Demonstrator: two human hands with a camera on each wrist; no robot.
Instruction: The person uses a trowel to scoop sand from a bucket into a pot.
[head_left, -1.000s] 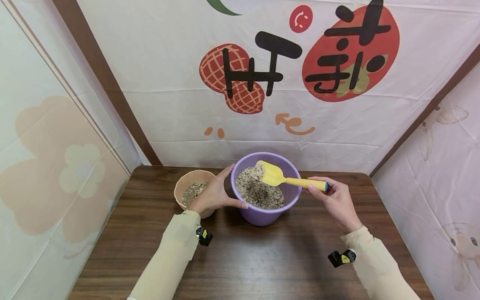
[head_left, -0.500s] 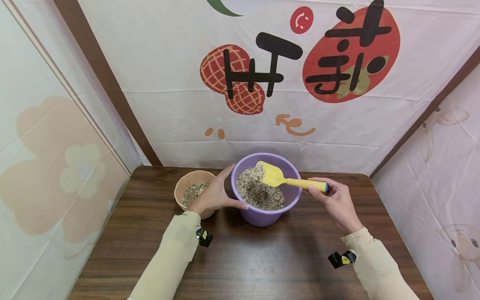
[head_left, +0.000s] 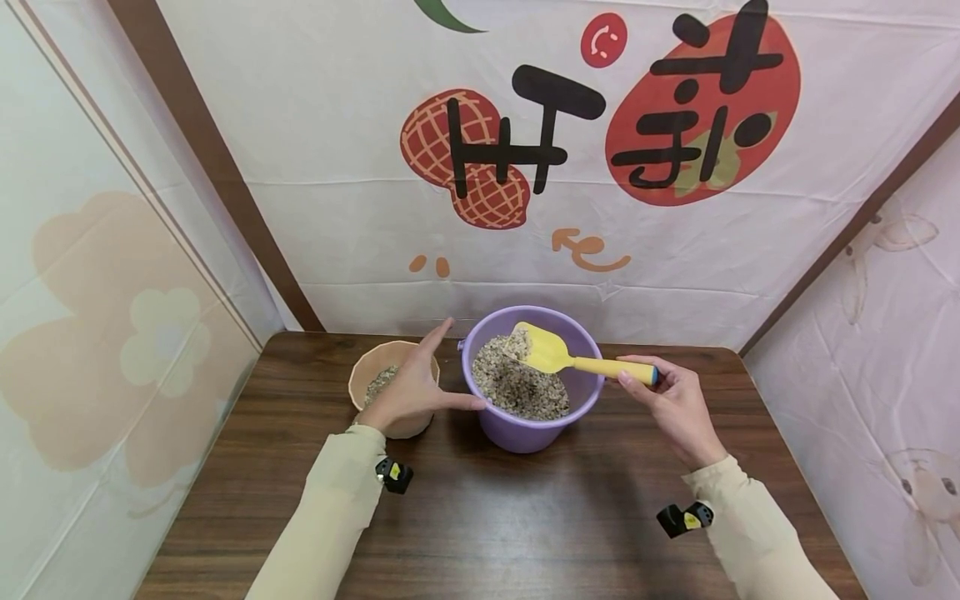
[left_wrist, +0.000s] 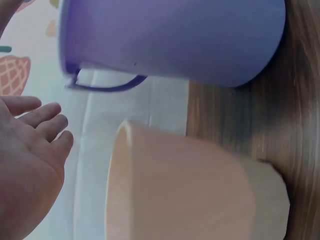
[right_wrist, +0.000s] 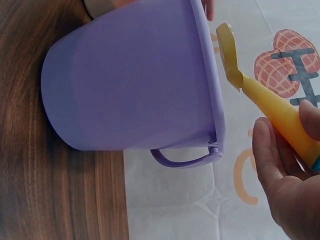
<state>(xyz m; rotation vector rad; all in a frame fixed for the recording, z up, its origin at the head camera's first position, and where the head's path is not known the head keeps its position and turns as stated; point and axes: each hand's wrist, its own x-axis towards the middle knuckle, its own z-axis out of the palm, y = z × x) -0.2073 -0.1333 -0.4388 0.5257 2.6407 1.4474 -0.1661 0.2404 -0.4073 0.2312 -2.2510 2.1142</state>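
Note:
A purple bucket [head_left: 525, 433] stands on the table, partly filled with grainy grey-brown gravel [head_left: 517, 379]. My right hand [head_left: 678, 408] holds the handle of a yellow toy shovel [head_left: 546, 350] between thumb and fingers. The shovel's blade lies over the bucket's mouth with some gravel on its tip. My left hand [head_left: 408, 387] is spread, fingers straight, between the bucket and a peach-coloured pot [head_left: 365, 375]. Its thumb tip is at the bucket's rim; I cannot tell whether they touch. The pot, seen from the side in the left wrist view, also contains gravel, partly hidden by the hand.
Both containers stand near the back edge of the brown wooden table [head_left: 510, 525]. A white printed cloth [head_left: 337, 225] hangs right behind them. The bucket's purple handle [right_wrist: 185, 162] hangs down at its side.
My left hand has come off the bucket's rim and shifted left, over the pot. My right hand and the shovel have stayed in place.

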